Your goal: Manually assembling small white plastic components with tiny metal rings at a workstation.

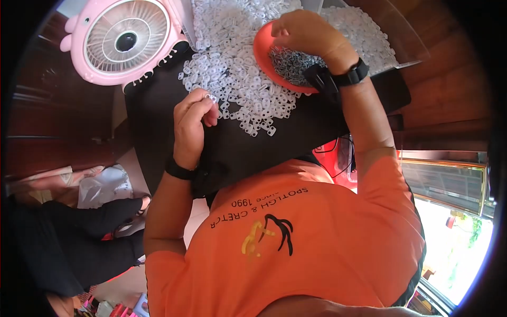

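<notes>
My left hand point(193, 120) pinches a small white plastic ring point(210, 98) between thumb and fingertips, above the black work surface point(296, 134). A big heap of the same white plastic rings point(237, 63) spreads just beyond it. My right hand point(306, 33) reaches into an orange-red bowl point(262, 53) filled with small grey metal pieces point(293, 66); its fingers are curled down and their tips are hidden, so what they grip cannot be seen. Both wrists wear black bands.
A pink fan point(124, 39) with small ears stands at the far left of the work surface. A clear plastic sheet point(401, 37) lies under the rings at the far right. Another person's dark-clothed legs point(79, 232) are at lower left.
</notes>
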{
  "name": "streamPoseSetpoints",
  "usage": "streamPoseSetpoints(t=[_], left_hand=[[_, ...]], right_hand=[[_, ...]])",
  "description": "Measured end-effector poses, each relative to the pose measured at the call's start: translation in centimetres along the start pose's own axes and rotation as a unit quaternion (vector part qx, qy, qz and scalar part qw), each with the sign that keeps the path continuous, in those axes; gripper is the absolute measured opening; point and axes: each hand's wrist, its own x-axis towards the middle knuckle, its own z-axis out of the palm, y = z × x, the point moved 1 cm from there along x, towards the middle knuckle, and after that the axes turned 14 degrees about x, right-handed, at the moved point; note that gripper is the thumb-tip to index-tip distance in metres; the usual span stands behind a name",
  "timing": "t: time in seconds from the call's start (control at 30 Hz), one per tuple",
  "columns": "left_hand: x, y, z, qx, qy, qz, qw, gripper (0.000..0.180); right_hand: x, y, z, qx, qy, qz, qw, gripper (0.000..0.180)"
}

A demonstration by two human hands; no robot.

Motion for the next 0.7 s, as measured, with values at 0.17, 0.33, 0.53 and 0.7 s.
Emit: streamPoseSetpoints(t=[0.17, 0.33, 0.53, 0.7], left_hand=[[0.1, 0.0, 0.0, -0.001, -0.009, -0.017, 1.0, 0.021], [0.1, -0.2, 0.0, 0.005, -0.018, -0.036, 0.999, 0.021], [0.2, -0.4, -0.1, -0.001, -0.008, -0.027, 1.0, 0.022], [0.3, -0.6, -0.1, -0.014, -0.002, -0.022, 1.0, 0.023]], right_hand=[[-0.2, 1.2, 3.5, -0.073, -0.103, 0.037, 0.991, 0.019], [-0.4, 1.7, 4.2, -0.05, -0.077, 0.018, 0.996, 0.013], [-0.6, 2.2, 3.8, -0.084, -0.057, 0.047, 0.994, 0.014], [-0.7, 2.3, 2.7, -0.1, -0.043, 0.052, 0.993, 0.018]])
